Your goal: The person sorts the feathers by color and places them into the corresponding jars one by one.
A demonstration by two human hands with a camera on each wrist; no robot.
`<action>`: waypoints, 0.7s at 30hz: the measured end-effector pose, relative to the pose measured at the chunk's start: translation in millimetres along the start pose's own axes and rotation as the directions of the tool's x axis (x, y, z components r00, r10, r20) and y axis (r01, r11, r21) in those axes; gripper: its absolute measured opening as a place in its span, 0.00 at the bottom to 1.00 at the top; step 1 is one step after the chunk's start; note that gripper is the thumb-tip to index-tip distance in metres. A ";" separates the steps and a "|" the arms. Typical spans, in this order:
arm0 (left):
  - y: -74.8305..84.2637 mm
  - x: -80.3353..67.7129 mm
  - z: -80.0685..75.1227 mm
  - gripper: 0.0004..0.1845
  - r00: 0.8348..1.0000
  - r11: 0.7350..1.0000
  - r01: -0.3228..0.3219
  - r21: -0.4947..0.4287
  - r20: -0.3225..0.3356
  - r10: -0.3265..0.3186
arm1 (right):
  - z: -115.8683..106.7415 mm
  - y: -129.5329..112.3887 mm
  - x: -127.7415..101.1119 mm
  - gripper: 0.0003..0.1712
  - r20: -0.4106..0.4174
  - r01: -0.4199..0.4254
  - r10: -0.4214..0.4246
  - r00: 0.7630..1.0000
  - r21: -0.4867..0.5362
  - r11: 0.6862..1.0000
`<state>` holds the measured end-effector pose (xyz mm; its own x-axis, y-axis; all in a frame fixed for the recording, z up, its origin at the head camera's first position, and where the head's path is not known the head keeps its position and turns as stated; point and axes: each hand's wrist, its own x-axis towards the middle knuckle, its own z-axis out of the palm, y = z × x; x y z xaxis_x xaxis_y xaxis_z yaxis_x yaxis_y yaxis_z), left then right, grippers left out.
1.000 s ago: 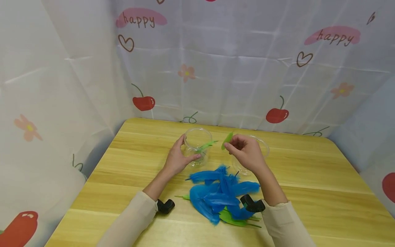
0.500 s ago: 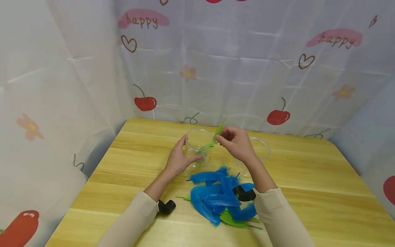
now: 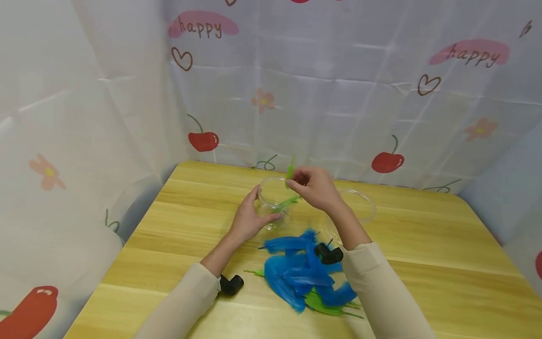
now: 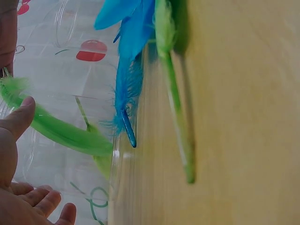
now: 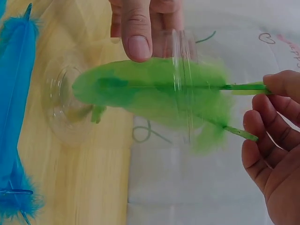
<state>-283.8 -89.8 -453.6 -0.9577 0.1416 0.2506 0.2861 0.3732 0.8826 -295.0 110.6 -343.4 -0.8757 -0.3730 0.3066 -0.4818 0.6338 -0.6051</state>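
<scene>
Green feather (image 3: 290,173) up at the mouth of the cup (image 3: 267,205), and it's the right hand (image 3: 315,187) that has it, pinched lightly between thumb and fingers! That makes sense: a stem so thin seems to ask for fingertips, not a fist. Across from it, the left hand (image 3: 250,219) wraps the cup, thumb on the near side and fingers round the far wall, a grip that likely steadies plastic light enough to skid. So the two hands are apart from each other, each with its own job.

Look at the mouth now: a second feather (image 3: 288,203) leans in the cup with its quill poking out past the rim, perhaps because it's too long to lie flat. The right wrist view catches two quills beyond that rim, broad ends towards the base; through clear walls, I can't tell how far in the held one sits.

Just on the near side, between the forearms, comes the blue pile (image 3: 292,273), handy for either hand, with more green (image 3: 323,306) peeking from its lower edge. Off right, partly behind the right arm, another clear container (image 3: 375,207) sits out of the way. All this on the wooden counter (image 3: 423,263), with a cherry-print sheet (image 3: 322,103) behind.
</scene>
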 end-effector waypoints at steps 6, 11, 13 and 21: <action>1.1 0.0 2.8 0.49 1.000 1.000 0.000 0.003 0.003 0.000 | 4.0 2.5 5.6 0.06 0.109 0.006 -0.003 0.994 -0.025 1.000; 1.5 0.1 4.2 0.49 1.000 1.000 0.001 0.003 0.010 -0.001 | 6.7 6.2 5.6 0.05 0.151 -0.013 0.017 0.988 -0.026 1.000; 1.5 -0.1 4.1 0.49 1.000 1.000 0.008 0.001 0.013 -0.008 | 7.7 6.8 5.5 0.06 0.161 -0.021 0.024 0.987 -0.021 1.000; 1.1 -0.5 0.4 0.52 1.000 0.999 0.029 0.031 0.006 -0.029 | 7.3 4.5 1.7 0.09 0.160 -0.032 0.036 0.986 -0.029 0.999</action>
<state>-283.0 -89.1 -452.8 -0.9654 0.1361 0.2226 0.2593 0.4055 0.8765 -298.5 107.9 -351.1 -0.8764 -0.4532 0.1629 -0.4541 0.6650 -0.5930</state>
